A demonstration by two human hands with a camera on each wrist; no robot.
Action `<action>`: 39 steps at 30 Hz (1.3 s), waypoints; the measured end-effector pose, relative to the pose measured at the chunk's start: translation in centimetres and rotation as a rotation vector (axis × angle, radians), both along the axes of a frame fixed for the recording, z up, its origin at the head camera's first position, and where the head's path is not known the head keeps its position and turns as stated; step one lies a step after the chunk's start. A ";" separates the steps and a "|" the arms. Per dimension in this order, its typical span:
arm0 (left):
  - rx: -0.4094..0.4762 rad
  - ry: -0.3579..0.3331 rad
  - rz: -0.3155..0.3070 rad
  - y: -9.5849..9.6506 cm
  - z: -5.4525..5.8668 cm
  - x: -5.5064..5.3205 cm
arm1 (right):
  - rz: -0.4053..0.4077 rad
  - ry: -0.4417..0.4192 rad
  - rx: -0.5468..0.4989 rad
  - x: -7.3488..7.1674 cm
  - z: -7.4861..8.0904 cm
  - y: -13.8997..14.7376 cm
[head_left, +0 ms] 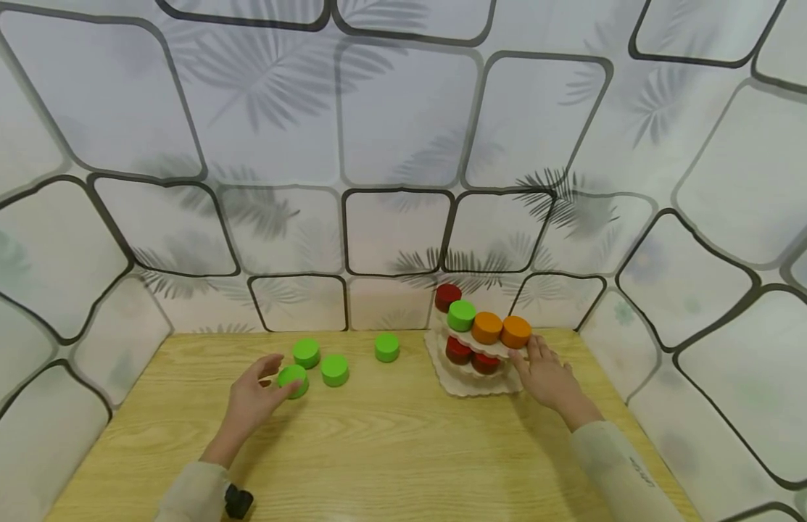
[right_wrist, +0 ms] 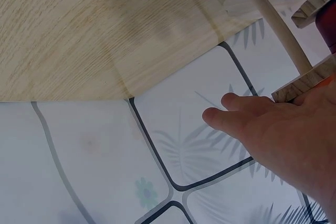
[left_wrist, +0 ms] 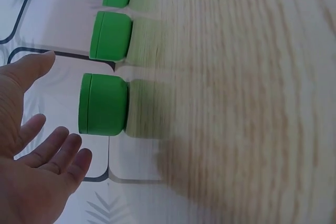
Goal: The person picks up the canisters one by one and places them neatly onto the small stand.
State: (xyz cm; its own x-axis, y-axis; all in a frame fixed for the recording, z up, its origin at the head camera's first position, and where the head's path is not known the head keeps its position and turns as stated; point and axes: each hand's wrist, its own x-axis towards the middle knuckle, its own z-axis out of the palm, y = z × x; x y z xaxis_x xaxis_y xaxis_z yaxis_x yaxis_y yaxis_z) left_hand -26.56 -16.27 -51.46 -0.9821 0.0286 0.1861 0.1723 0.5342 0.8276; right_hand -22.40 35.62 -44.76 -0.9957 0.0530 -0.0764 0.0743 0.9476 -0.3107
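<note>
My left hand (head_left: 256, 395) reaches around a green round cap-like piece (head_left: 293, 381), thumb and fingers spread wide. In the left wrist view a gap separates that hand (left_wrist: 42, 145) from the nearest green piece (left_wrist: 104, 104). At the right stands a tiered wooden stand (head_left: 449, 378) with wavy edges. Its upper tier carries a green piece (head_left: 462, 316) and two orange pieces (head_left: 486, 328); red pieces (head_left: 458, 351) sit below. My right hand (head_left: 548, 377) touches the upper tier's right edge beside an orange piece (head_left: 516, 331). Two straight fingers (right_wrist: 220, 120) show past the tier (right_wrist: 302, 85); its thumb is hidden there.
More green pieces lie on the wooden table (head_left: 377, 449): two (head_left: 335, 370) (head_left: 307, 353) near my left hand, another (head_left: 386, 347) nearer the stand. A dark red piece (head_left: 447, 297) is at the stand's back left. Patterned white walls (head_left: 299, 232) enclose the table's back and sides.
</note>
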 end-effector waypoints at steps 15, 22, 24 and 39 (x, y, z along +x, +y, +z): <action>-0.011 -0.021 -0.032 0.1 -1.4 -0.9 | 0.002 0.016 0.019 -0.1 -0.5 0.2; -0.021 -0.055 -0.040 0.1 -1.6 -1.0 | -0.002 0.016 0.020 -0.2 -0.6 0.3; -0.029 -0.058 -0.040 0.1 -1.7 -1.0 | -0.003 0.019 0.019 -0.2 -0.6 0.3; -0.052 -0.083 -0.047 -0.1 -1.9 -1.0 | 0.000 0.026 0.014 0.0 -0.3 0.1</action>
